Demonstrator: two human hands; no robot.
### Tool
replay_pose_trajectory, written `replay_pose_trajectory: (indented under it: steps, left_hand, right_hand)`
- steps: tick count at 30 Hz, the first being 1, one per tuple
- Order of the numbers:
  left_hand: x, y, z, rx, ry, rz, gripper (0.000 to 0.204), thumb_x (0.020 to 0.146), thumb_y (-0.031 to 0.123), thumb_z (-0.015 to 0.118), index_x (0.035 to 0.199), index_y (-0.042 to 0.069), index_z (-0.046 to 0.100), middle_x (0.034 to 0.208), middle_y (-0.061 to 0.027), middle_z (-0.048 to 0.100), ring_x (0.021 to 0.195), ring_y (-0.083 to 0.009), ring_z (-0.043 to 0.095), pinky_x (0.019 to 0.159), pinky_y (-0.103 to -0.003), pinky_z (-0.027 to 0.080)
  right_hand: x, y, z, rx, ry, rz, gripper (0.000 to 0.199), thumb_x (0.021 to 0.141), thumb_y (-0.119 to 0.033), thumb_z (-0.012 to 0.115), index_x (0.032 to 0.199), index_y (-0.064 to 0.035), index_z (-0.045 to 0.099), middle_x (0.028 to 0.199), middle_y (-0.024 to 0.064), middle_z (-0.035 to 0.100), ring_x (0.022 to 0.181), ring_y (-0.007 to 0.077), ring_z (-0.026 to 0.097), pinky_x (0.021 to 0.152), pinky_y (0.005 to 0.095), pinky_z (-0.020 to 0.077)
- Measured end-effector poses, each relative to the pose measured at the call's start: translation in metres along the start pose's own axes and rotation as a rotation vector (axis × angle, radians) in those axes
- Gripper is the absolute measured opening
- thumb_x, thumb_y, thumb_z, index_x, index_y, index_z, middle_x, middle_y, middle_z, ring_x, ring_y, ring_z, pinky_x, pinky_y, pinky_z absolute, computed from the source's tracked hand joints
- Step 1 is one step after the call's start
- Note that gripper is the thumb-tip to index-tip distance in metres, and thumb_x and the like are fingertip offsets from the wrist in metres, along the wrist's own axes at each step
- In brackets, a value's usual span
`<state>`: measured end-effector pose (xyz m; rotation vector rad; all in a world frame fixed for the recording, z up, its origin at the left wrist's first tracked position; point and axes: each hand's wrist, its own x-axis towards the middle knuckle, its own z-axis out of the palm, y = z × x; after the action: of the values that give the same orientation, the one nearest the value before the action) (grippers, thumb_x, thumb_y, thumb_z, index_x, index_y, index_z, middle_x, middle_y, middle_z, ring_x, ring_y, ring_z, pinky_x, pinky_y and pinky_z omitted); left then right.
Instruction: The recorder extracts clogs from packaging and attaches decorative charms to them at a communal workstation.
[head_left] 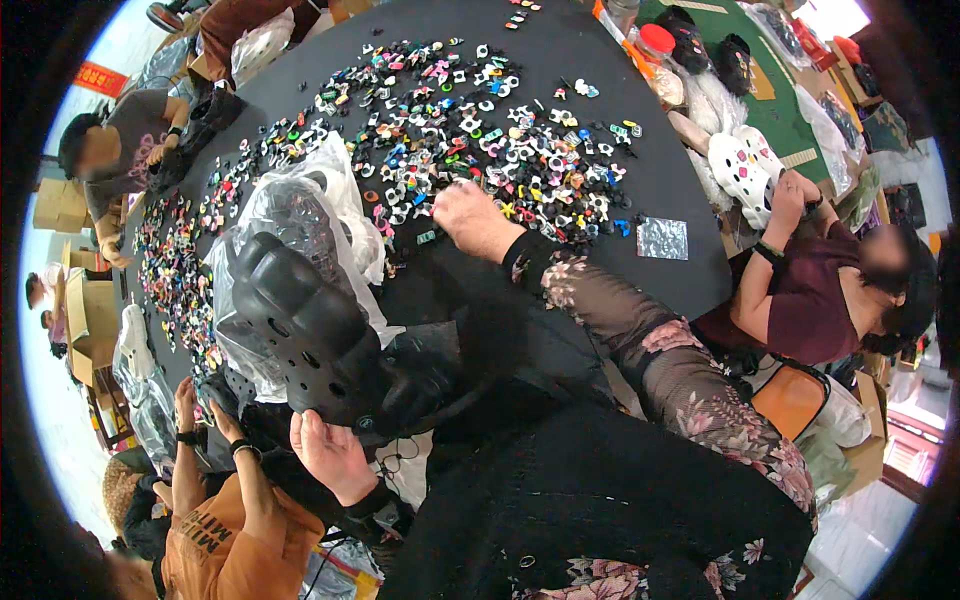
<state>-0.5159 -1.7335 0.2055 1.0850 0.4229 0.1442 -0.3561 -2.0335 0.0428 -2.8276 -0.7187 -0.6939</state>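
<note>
A black foam clog (300, 315) with holes and a chunky, rounded shape lies tilted before me. My left hand (332, 455) grips its near edge, thumb and fingers closed on the rim. Another dark, glossy shape (425, 370) lies against the clog's right side; I cannot make out its kind. Over the near side of a pile of small colourful shoe charms (540, 150) is my right hand (474, 220). Its fingers are bent down into the charms, and whatever they pinch is hidden. A clear plastic bag (285, 215) lies behind the clog.
The dark table (680, 190) carries charms in a long band to the left. A small clear packet (663, 239) lies at the right. There a co-worker handles a white clog (745, 170) beside a green mat (790, 100). Other people sit along the left edge; a co-worker's hands (205, 415) are near my left.
</note>
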Motion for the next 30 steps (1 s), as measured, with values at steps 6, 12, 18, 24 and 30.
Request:
replay_pose_trajectory:
  steps: [6, 12, 18, 24, 30]
  left_hand:
    - [0.005, -0.006, 0.007, 0.006, 0.081, 0.005, 0.005, 0.086, 0.005, 0.052, 0.084, 0.008, 0.056, 0.065, 0.0038, 0.052, 0.040, -0.0039, 0.031, 0.036, -0.020, 0.022]
    - [-0.003, -0.001, 0.021, 0.066, -0.074, -0.035, 0.013, 0.088, 0.005, 0.049, 0.076, 0.008, 0.049, 0.061, 0.0058, 0.043, 0.041, -0.0029, 0.032, 0.036, -0.019, 0.022]
    - [0.000, -0.005, 0.024, 0.068, -0.050, -0.023, 0.016, 0.089, 0.005, 0.047, 0.073, 0.009, 0.047, 0.060, 0.0066, 0.040, 0.040, -0.0025, 0.028, 0.036, -0.019, 0.021]
    - [0.004, -0.009, 0.028, 0.082, -0.064, -0.052, 0.016, 0.088, 0.004, 0.050, 0.073, 0.009, 0.048, 0.060, 0.0067, 0.042, 0.042, -0.0022, 0.029, 0.038, -0.019, 0.021]
    - [0.007, -0.013, 0.042, 0.108, 0.049, -0.129, 0.018, 0.087, 0.003, 0.050, 0.071, 0.011, 0.046, 0.058, 0.0067, 0.038, 0.041, -0.0026, 0.028, 0.037, -0.019, 0.020]
  right_hand:
    - [0.024, -0.015, -0.002, 0.093, -0.118, 0.091, 0.010, 0.076, -0.017, 0.054, 0.080, -0.0107, 0.060, 0.090, 0.0050, 0.055, 0.093, 0.0223, 0.050, 0.076, 0.0371, 0.0386]
    - [0.049, -0.071, 0.037, 0.147, -0.164, 0.166, 0.037, 0.079, -0.026, 0.058, 0.110, -0.0056, 0.059, 0.124, 0.0121, 0.049, 0.119, 0.0325, 0.041, 0.092, 0.0466, 0.0346]
    - [0.040, -0.060, 0.038, 0.141, -0.126, 0.088, 0.031, 0.077, -0.026, 0.059, 0.101, -0.0071, 0.062, 0.117, 0.0103, 0.052, 0.111, 0.0284, 0.046, 0.090, 0.0433, 0.0357]
    - [0.007, -0.040, 0.009, 0.167, -0.013, -0.002, 0.014, 0.075, -0.017, 0.056, 0.083, -0.0088, 0.064, 0.104, 0.0068, 0.056, 0.099, 0.0227, 0.049, 0.084, 0.0390, 0.0361]
    - [-0.025, 0.027, -0.038, 0.373, 0.047, 0.423, 0.015, 0.073, -0.018, 0.063, 0.086, -0.0123, 0.064, 0.093, 0.0035, 0.060, 0.095, 0.0221, 0.056, 0.081, 0.0406, 0.0385]
